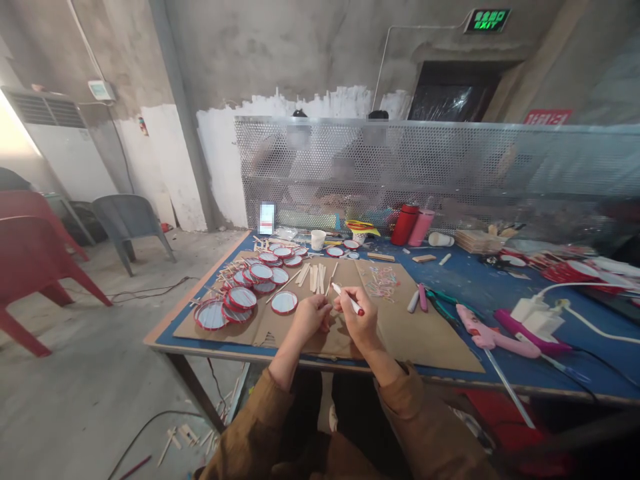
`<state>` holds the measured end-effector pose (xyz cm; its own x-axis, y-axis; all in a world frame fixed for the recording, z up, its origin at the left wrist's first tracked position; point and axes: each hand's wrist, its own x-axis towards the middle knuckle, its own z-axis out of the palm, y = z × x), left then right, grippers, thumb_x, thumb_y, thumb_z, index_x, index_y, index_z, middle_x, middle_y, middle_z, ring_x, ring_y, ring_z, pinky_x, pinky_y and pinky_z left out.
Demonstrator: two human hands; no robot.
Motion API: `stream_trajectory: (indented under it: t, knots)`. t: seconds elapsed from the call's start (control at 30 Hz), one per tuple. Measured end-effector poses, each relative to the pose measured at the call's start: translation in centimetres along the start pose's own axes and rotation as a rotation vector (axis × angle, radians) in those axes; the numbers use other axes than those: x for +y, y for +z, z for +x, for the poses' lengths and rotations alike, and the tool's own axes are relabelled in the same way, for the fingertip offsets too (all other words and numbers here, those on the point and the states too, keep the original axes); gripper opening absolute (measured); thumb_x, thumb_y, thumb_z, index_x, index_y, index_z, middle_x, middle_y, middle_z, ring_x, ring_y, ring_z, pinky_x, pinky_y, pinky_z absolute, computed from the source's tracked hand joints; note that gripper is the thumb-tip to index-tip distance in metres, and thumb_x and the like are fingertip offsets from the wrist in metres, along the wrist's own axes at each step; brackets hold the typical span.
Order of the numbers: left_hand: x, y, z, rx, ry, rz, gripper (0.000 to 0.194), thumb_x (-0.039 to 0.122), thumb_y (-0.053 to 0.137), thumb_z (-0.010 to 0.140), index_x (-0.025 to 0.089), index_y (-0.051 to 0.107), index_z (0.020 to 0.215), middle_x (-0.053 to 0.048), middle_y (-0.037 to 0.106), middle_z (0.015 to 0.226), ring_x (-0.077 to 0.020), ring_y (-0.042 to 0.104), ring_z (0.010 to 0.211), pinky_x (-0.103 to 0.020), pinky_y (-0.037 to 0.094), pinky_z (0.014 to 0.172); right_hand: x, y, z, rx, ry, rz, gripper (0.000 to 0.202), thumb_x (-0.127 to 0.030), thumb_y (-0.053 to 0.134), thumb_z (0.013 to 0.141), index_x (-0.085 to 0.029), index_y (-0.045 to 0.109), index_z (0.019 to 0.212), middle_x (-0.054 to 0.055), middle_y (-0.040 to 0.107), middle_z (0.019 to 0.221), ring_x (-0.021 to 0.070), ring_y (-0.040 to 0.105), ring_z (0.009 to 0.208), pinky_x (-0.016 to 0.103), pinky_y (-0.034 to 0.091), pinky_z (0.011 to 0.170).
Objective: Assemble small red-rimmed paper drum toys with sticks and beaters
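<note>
Brown sleeves (253,427), marker (356,307), upright white cup (318,241)

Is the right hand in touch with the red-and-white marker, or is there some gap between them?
Touching: the head view shows the right hand with its thumb and fingers closed on the red-and-white marker.

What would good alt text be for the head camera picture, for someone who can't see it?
A person's right hand holds a white-and-red marker beside their left hand, fingers curled, over cardboard on a blue table. Round, red-rimmed discs are piled at left, wooden sticks lie just beyond the hands, and a pink glue gun lies at right.
</note>
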<state>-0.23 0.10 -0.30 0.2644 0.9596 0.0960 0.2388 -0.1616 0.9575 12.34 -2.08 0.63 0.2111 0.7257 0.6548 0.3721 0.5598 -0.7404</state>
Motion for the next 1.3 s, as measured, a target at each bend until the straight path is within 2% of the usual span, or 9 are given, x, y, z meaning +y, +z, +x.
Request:
stream_trajectory:
  t: [0.4, 0.57, 1.3]
  knots:
    - [-0.17, 0.08, 0.01, 0.01, -0.012, -0.011, 0.021, 0.033, 0.05, 0.08, 0.019, 0.045, 0.065, 0.005, 0.051, 0.044, -0.0111, 0.053, 0.039, -0.018, 0.037, 0.038, 0.47, -0.13, -0.1, -0.048, -0.008, -0.022, 0.015, -0.033, 0.051, 0.086, -0.02, 0.057, 0.081, 0.001, 0.065, 0.064, 0.0145, 0.064, 0.055, 0.024, 0.052, 0.054]
    - [-0.13, 0.01, 0.01, 0.0, -0.005, 0.0, 0.023, 0.036, 0.051, 0.08, 0.018, 0.047, 0.066, 0.005, 0.051, 0.043, -0.0106, 0.053, 0.038, -0.017, 0.036, 0.038, 0.53, -0.11, -0.1, -0.023, -0.019, -0.019, 0.015, -0.033, 0.05, 0.086, -0.02, 0.058, 0.084, 0.002, 0.066, 0.069, 0.0154, 0.065, 0.059, 0.026, 0.054, 0.056]
    - [-0.18, 0.06, -0.03, -0.012, 0.01, -0.053, 0.019, 0.03, 0.049, 0.079, 0.018, 0.044, 0.065, 0.005, 0.049, 0.042, -0.0095, 0.049, 0.035, -0.017, 0.034, 0.035, 0.6, -0.18, -0.21, -0.03, -0.013, -0.025, 0.015, -0.032, 0.05, 0.087, -0.019, 0.057, 0.083, 0.001, 0.065, 0.067, 0.0146, 0.065, 0.058, 0.024, 0.053, 0.055]
